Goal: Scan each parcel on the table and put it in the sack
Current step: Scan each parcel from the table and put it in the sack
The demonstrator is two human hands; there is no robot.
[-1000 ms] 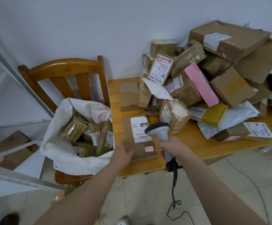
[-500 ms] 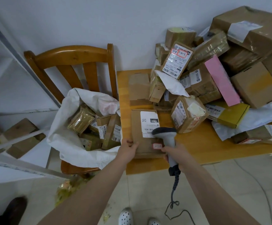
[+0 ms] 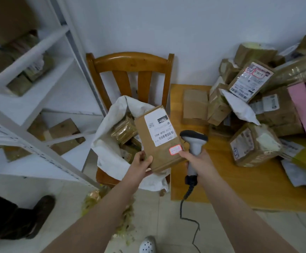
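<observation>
1. While the left hand [image 3: 140, 165] grips its near left corner, thumb on top and fingers curled beneath, the flat brown parcel [image 3: 159, 141] hangs in the air over the sack's mouth, just off the tabletop's left edge, white label facing up.
2. Right hand [image 3: 196, 161] clamped round the handle of the scanner [image 3: 194, 141]. One fingertip touches the parcel's near right corner by a small red-edged sticker. Scanner head sits just beside the parcel's right edge.
3. White sack [image 3: 104, 148] stands open on the seat of a wooden chair [image 3: 130, 61] that is hard against the table's left side, with several brown parcels inside.
4. Table [image 3: 221, 181]: a heap of parcels [image 3: 254, 143] crowds its far and right parts.
5. Black cord [image 3: 189, 189] drops from the scanner to the floor.
6. White shelves [image 3: 20, 106] at left, holding boxes.
</observation>
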